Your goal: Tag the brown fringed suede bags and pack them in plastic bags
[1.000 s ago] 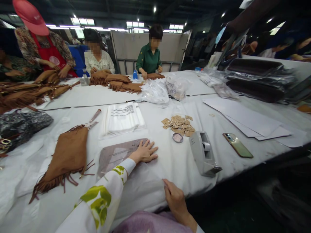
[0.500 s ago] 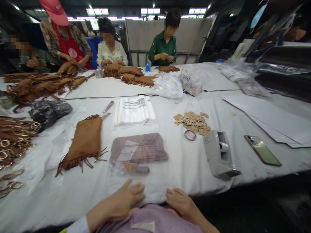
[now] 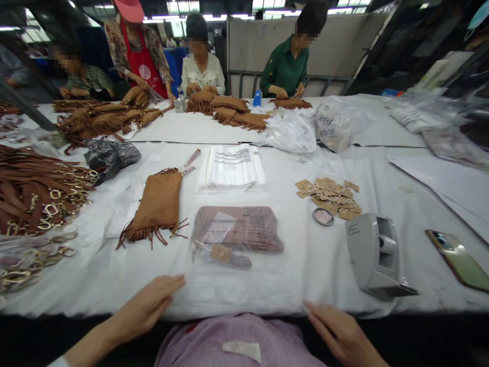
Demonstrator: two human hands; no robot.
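My left hand (image 3: 151,300) is at the table's front edge, its fingers stretched out toward the lower left corner of a clear plastic bag (image 3: 244,293). My right hand (image 3: 338,329) is by the edge on the bag's other side, fingers extended and slightly blurred. Neither holds anything. Inside the bag lie a mauve pouch (image 3: 248,229) and a kraft tag (image 3: 220,253) beside a mauve strap piece. To the left rests a brown fringed bag (image 3: 158,204). Behind the bagged pouch is a stack of printed plastic bags (image 3: 233,171).
Right of the bag are a pile of tags (image 3: 332,196), a small round dish (image 3: 323,216), a grey tape dispenser (image 3: 370,255) and a phone (image 3: 458,257). Brown straps (image 3: 42,196) with gold clasps cover the left. Several people work across the table beside fringed bags (image 3: 103,120).
My hands have moved apart from the bag's front edge, left hand to the left, right hand to the right. The view has turned left, so the table's things appear further right.
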